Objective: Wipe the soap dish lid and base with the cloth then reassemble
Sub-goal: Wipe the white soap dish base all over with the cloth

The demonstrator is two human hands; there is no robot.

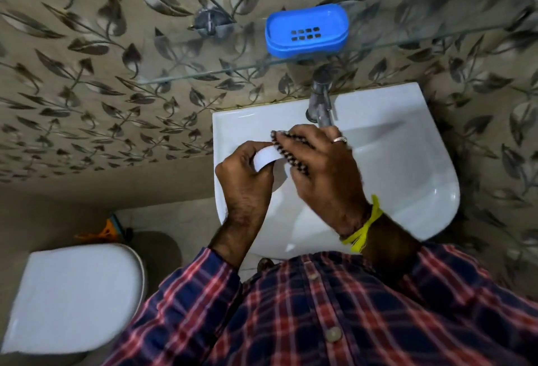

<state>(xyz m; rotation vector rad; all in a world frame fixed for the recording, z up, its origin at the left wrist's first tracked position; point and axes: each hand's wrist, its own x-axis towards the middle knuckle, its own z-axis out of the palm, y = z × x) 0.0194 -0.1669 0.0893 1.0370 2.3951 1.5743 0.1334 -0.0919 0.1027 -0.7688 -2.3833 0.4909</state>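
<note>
Left hand [244, 173] pinching white lid [266, 158], right hand [320, 167] gripping cloth [286, 147] against it, over sink [407, 161]. Blue base [305, 30] on shelf [203, 72] at twelve o'clock, well apart.

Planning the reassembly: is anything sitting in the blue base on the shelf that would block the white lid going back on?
Nothing visible does. The blue base sits on the glass shelf with nothing in it; the white lid is held over the sink.

Over the sink [407, 161], left hand [244, 179] grips a white lid [266, 158]; right hand [323, 167] presses a checked cloth [286, 147] on it
</note>
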